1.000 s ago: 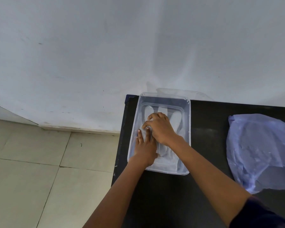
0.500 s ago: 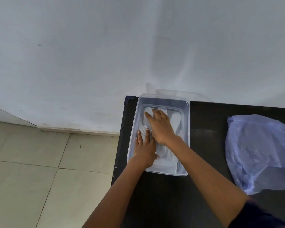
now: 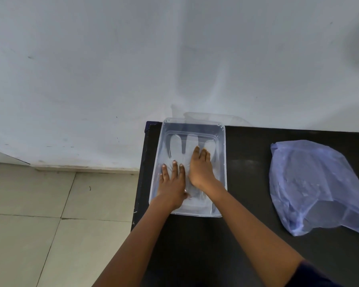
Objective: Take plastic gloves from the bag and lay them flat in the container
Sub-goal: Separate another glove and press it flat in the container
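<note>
A clear plastic container sits at the far left corner of the black table. Inside it lies a thin translucent plastic glove, spread with its fingers pointing away from me. My left hand presses flat on the glove's near left part, fingers apart. My right hand lies flat on the glove's middle, fingers stretched toward the glove's fingers. Neither hand grips anything. The bluish plastic bag lies crumpled on the table to the right, apart from both hands.
The black table ends close to the container's left side, with tiled floor below. A white wall stands right behind the container. A clear lid leans behind the container.
My right hand slid from the glove's left side toward the right and flattened out. My left hand spread flat and stayed near the container's near left. The glove now lies smoother.
</note>
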